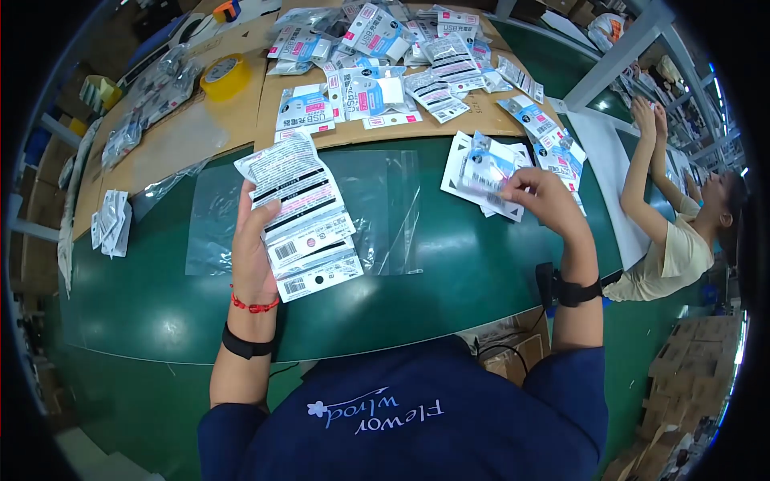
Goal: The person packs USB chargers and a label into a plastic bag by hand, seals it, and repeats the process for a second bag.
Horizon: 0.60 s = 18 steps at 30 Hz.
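My left hand is closed round a few flat printed packets, fanned one over another with their text and barcode sides up. They are raised above a large clear plastic bag lying on the green table. To the right, the fingers of my right hand are pinched together at the edge of a blue, white and pink packet. That packet sits over a small stack of white cards with dark corner marks. The fingertips partly hide the packet's edge.
A heap of similar packets covers the cardboard at the back. More packets lie right of the stack. A yellow tape roll and a bundle of packets are at left. A co-worker stands far right, beside a metal post.
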Motion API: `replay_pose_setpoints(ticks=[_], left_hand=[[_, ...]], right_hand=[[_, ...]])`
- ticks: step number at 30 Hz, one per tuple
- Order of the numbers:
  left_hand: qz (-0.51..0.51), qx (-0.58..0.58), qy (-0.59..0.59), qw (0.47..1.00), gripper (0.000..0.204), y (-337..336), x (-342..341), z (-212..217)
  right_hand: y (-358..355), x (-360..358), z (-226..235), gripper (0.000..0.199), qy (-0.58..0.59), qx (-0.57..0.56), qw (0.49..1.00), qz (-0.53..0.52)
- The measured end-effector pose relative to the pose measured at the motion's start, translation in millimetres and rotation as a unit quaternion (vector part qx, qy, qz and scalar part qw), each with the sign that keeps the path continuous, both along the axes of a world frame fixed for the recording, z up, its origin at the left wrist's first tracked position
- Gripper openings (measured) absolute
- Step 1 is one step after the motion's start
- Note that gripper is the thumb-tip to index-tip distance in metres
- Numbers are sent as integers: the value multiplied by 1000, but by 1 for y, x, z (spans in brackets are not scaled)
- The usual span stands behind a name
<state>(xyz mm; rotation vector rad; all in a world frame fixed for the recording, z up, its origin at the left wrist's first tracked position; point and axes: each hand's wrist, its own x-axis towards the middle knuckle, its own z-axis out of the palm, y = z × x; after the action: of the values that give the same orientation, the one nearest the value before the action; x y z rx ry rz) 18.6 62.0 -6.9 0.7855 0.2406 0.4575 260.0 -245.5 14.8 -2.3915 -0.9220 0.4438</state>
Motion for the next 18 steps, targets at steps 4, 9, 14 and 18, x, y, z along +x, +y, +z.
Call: replay_pose_setpoints(ticks=[4,9,14,18], left_hand=[[-13,-4,1,1000,55,-6,1,1],[-10,3,-10,1000,56,-10,8,9],[-18,97,-25,995,56,-17,23,4],[-30,104,-57,993,52,-40,36,3]], right_hand=[[-10,4,-13,13,-14,72,996,-46],[11,-11,32,17,84,486,854,-167],[53,-80,61,15,339,446,828,-10],[103,-122,31,16,494,412,766,5]])
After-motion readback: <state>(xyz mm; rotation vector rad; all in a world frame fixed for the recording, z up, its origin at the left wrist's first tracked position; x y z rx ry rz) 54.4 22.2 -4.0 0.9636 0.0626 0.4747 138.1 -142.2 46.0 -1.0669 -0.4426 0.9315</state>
